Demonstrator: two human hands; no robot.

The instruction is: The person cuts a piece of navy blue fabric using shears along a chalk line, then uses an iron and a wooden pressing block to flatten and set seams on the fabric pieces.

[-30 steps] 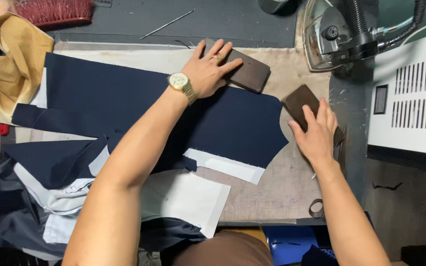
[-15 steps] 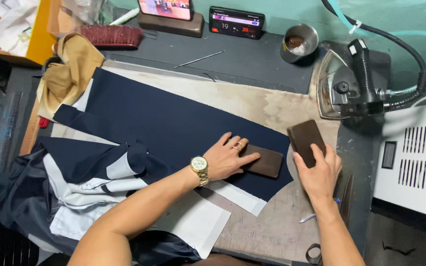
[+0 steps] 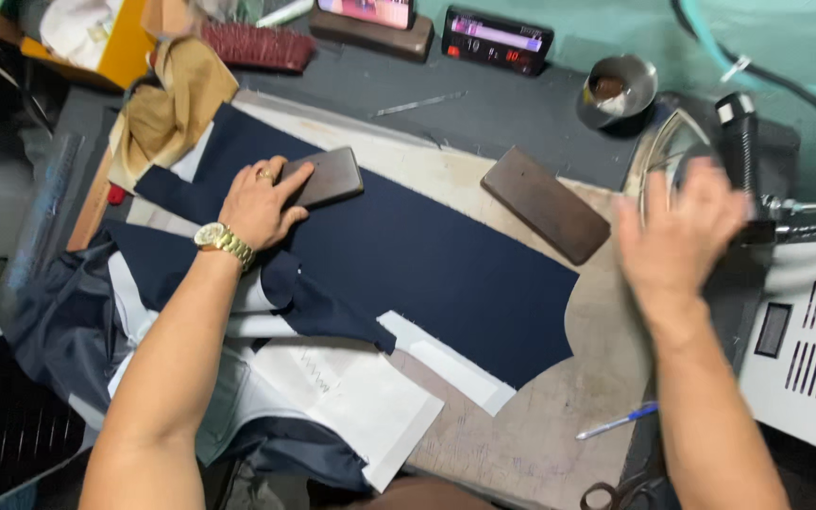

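On the navy cloth (image 3: 427,264), left hand (image 3: 259,203) presses a wooden block (image 3: 325,177); right hand (image 3: 677,236) spread, empty.

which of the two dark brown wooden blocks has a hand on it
The dark brown wooden block lying on the navy fabric piece, pressed by the left hand. The other brown block lies untouched on the bare pressing board, nearer the right hand.

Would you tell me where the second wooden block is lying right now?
In the head view the second wooden block lies untouched on the pressing pad, right of the navy cloth, near the steam iron.
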